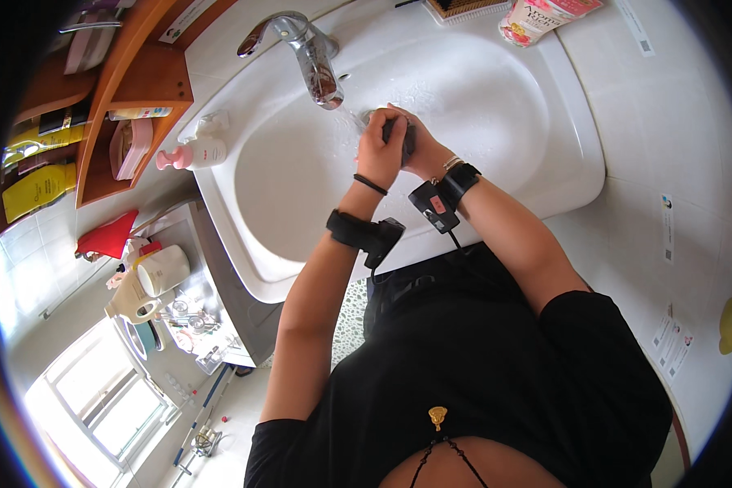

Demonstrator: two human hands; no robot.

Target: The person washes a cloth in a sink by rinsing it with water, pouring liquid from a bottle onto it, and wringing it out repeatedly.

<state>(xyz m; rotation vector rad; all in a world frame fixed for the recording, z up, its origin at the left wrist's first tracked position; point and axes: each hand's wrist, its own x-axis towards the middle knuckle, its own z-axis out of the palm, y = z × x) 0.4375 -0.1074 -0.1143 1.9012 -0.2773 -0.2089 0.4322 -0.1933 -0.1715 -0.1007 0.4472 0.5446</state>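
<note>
My left hand point(379, 153) and my right hand point(425, 150) are pressed together over the white washbasin point(289, 187), fingers closed around a small dark grey object point(409, 140). Most of that object is hidden by my fingers, so its kind cannot be made out. Just beyond my hands, the chrome faucet point(317, 73) lets a stream of water point(353, 118) run down beside them, and wet splashes show in the basin. Each wrist wears a black strap with a small box on it.
A pump bottle point(203, 153) with a pink top stands on the basin's left rim. Wooden shelves point(130, 77) with bottles are at the upper left. At the back right lie a pink-and-white pouch point(537, 20) and a brush-like item point(468, 10). Jugs point(163, 268) stand at the left.
</note>
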